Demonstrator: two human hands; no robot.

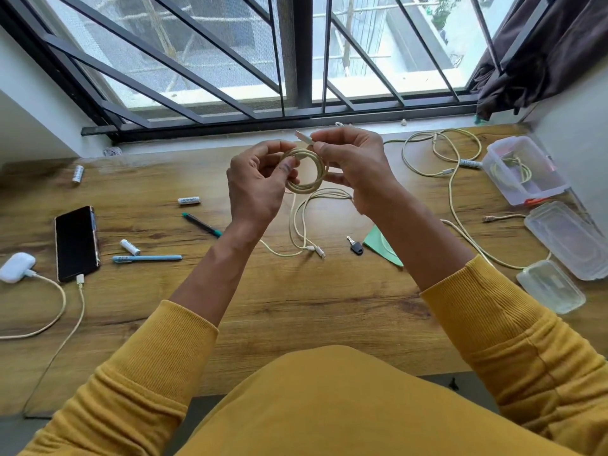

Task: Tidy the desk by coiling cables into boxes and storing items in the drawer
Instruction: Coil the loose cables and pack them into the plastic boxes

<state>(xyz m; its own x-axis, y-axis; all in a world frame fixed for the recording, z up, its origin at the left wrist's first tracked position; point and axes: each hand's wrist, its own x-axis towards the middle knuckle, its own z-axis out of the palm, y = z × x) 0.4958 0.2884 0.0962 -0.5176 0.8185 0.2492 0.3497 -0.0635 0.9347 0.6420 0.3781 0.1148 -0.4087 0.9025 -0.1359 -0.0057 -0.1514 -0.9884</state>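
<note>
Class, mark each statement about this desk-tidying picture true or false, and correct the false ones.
1. Both hands hold a coiled yellow cable above the desk. True: the left hand and right hand grip it.
2. The phone has a cable plugged in. True.
3. The open plastic box holds nothing. False: a coiled cable lies inside it.
4. The key lies inside a box. False: it lies on the desk, beside a green paper.
5. Two pens lie left of the hands. True: a dark pen and a blue pen.
</note>
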